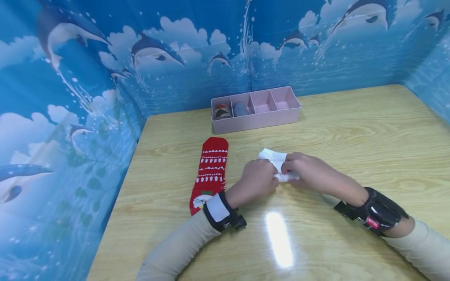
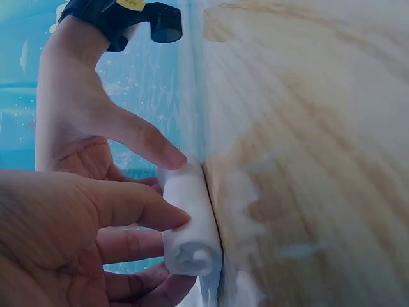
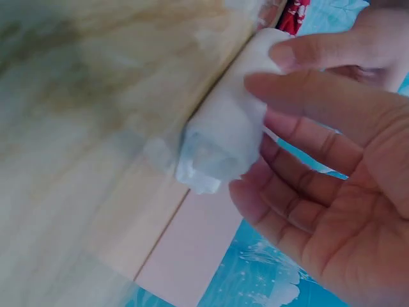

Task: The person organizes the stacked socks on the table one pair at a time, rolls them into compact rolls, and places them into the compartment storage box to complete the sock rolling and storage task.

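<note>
A white sock (image 1: 272, 156) lies rolled into a short cylinder on the table between both hands. My left hand (image 1: 258, 177) grips its left part, thumb on top and fingers curled at the far side. The right hand (image 1: 309, 169) holds the other end between thumb and fingers. In the left wrist view the spiral end of the rolled sock (image 2: 192, 227) shows beside the left fingers. Folded layers show at the opposite end of the sock (image 3: 220, 137) in the right wrist view. A red patterned sock (image 1: 213, 164) lies flat left of the hands, its lower end partly behind the left wrist.
A pink divided box (image 1: 256, 123) stands at the table's back edge. Its leftmost compartment holds a patterned roll (image 1: 222, 112), and the one beside it a grey-blue roll (image 1: 240, 109). A blue dolphin-print curtain (image 1: 197, 78) borders the wooden table (image 1: 369, 144).
</note>
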Motion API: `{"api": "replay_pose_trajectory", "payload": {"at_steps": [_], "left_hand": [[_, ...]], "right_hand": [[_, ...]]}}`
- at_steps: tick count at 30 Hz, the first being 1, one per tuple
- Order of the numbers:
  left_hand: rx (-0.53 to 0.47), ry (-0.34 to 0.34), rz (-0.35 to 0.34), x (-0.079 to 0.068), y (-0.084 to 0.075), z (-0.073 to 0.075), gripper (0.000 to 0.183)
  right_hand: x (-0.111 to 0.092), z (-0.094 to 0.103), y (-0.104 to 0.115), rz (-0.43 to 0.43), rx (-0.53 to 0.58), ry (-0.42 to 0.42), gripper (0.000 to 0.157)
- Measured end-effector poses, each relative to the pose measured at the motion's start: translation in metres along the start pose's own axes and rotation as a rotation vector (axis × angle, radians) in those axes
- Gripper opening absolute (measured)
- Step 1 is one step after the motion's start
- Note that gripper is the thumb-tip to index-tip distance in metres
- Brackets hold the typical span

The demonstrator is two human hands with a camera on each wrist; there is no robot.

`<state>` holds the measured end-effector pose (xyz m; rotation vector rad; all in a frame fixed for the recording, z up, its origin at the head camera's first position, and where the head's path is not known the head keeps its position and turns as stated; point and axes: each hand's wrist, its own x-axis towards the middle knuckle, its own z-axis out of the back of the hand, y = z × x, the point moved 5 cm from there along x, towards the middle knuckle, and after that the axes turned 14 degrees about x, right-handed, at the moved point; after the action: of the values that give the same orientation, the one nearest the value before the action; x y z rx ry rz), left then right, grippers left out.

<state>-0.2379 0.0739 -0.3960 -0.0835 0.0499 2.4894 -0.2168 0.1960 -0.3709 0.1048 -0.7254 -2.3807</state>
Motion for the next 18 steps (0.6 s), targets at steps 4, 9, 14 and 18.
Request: {"api": "replay_pose_trajectory", "payload": {"at_steps": [4,9,14,18], "left_hand": [[-0.12,0.099,0.027,0.001,0.004,-0.003,0.024],[-0.189,0.142,0.035,0.001,0.007,-0.003,0.012],[0.037,0.004,-0.036,0.0,-0.001,0.006,0.009],[0.218,-0.098,-0.098,-0.003,-0.009,0.012,0.008]], "right_hand": [[0.001,-0.002,-0.002,-0.005,0.019,0.018,0.021],[0.001,-0.003,-0.003,-0.006,0.04,0.039,0.02],[0.0,-0.002,-0.005,-0.007,0.062,0.043,0.019],[0.001,-0.003,-0.008,-0.014,0.09,0.054,0.018]]}}
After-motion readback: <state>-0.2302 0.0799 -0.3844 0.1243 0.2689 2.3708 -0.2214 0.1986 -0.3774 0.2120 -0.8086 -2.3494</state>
